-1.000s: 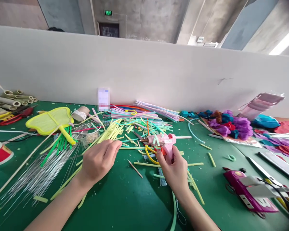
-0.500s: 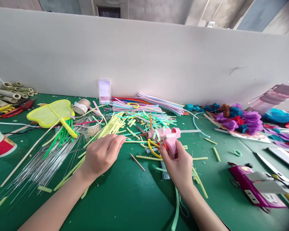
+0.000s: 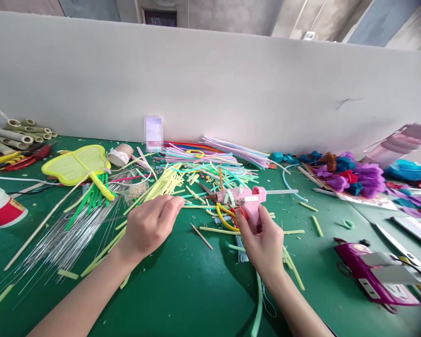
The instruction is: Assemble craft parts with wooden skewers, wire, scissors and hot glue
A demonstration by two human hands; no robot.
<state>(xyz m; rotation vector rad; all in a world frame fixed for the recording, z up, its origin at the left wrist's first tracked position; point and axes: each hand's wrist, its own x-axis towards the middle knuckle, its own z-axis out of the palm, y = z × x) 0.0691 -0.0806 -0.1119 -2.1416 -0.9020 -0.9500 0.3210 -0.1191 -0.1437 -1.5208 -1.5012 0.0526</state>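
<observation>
glue gun (image 3: 253,210), pale pink, white label (image 3: 251,198)

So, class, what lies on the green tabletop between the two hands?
The head view shows a thin brown stick and, nearer the right hand, a yellow-green strip and a blue-grey tassel, among other bits.
</observation>
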